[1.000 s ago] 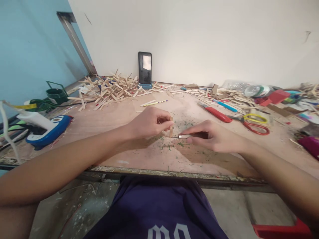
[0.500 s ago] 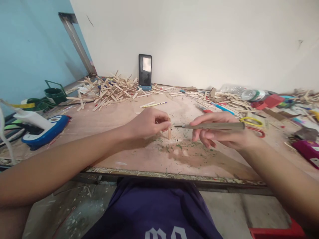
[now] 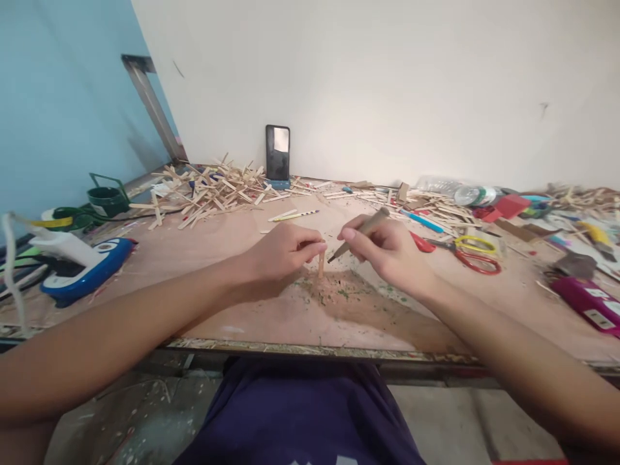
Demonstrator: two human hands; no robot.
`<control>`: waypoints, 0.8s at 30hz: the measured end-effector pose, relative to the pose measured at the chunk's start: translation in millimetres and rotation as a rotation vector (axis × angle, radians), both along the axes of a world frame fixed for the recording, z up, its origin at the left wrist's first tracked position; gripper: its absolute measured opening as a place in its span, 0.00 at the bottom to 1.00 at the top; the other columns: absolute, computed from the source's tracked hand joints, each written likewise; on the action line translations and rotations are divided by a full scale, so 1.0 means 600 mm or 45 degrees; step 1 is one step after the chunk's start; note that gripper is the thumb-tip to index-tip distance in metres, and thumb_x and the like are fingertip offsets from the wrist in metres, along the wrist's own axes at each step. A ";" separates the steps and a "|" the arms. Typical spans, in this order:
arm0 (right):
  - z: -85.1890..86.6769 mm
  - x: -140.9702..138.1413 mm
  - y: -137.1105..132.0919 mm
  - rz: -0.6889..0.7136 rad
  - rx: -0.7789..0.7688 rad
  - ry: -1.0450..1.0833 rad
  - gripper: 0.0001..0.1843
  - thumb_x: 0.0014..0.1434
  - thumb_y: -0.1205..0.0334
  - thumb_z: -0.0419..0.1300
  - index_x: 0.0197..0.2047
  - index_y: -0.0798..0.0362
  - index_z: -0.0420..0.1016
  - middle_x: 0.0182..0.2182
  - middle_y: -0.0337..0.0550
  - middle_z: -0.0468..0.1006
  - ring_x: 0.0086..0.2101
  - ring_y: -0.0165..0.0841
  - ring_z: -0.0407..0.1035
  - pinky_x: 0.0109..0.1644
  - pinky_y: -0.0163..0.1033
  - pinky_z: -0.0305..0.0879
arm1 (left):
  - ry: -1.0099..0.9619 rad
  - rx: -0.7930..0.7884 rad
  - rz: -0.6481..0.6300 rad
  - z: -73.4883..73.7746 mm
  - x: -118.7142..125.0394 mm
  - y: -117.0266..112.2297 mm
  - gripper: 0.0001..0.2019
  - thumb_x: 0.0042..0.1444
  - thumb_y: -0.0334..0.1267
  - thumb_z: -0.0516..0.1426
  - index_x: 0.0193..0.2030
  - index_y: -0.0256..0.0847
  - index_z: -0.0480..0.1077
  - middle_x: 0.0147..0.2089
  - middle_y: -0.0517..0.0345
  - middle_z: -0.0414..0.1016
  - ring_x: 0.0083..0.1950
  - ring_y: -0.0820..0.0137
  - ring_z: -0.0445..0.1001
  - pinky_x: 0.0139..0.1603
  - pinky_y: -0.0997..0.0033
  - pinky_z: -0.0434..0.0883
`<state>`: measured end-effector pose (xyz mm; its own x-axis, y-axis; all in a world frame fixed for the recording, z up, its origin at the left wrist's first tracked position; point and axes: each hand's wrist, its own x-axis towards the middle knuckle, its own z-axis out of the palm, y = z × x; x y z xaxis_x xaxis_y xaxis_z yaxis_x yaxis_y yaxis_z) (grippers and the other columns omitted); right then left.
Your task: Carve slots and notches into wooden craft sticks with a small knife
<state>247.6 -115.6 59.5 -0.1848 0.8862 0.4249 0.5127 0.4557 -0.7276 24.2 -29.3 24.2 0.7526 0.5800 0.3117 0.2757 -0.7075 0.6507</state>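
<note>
Between the thumb and fingers of my left hand (image 3: 295, 253), a small wooden stick (image 3: 321, 265) is pinched upright over the table. My right hand (image 3: 380, 244) is closed around a brownish-grey pen-like tool (image 3: 367, 227). The tool slants down to the left, and its dark narrow tip is close to the right side of the stick. Whether the tip touches it I cannot tell. Green and dark crumbs (image 3: 343, 292) lie scattered on the table below both hands.
A heap of wooden sticks (image 3: 217, 194) lies at the back left, beside a propped phone (image 3: 278, 155). A striped pencil (image 3: 296, 216) lies beyond my hands. Scissors (image 3: 477, 258) lie to the right. A blue power strip (image 3: 92, 271) stands left, a purple one (image 3: 588, 303) right.
The tool has turned from nearly level to slanting, its tip now lower. My right hand has changed from a loose, spread-fingered hold to a closer grip. My left hand still pinches the stick.
</note>
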 end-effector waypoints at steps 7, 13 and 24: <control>-0.021 0.002 -0.002 0.084 0.037 0.003 0.30 0.74 0.43 0.64 0.25 0.53 0.75 0.33 0.44 0.78 0.29 0.30 0.69 0.32 0.40 0.62 | -0.001 0.007 0.018 0.001 0.000 0.001 0.19 0.70 0.47 0.54 0.30 0.39 0.73 0.28 0.61 0.72 0.33 0.71 0.66 0.37 0.66 0.59; -0.024 -0.003 0.001 0.158 0.043 -0.028 0.29 0.75 0.43 0.62 0.27 0.53 0.73 0.35 0.43 0.78 0.28 0.28 0.64 0.31 0.39 0.60 | -0.038 -0.049 -0.006 0.002 0.000 -0.002 0.17 0.69 0.45 0.56 0.30 0.40 0.72 0.26 0.64 0.67 0.30 0.73 0.64 0.36 0.67 0.59; -0.025 -0.007 0.007 0.148 0.010 -0.071 0.27 0.79 0.46 0.58 0.29 0.51 0.68 0.33 0.41 0.74 0.31 0.30 0.65 0.39 0.40 0.62 | -0.028 -0.050 0.005 0.001 0.001 -0.001 0.18 0.69 0.46 0.55 0.29 0.40 0.71 0.26 0.64 0.66 0.29 0.73 0.62 0.35 0.66 0.58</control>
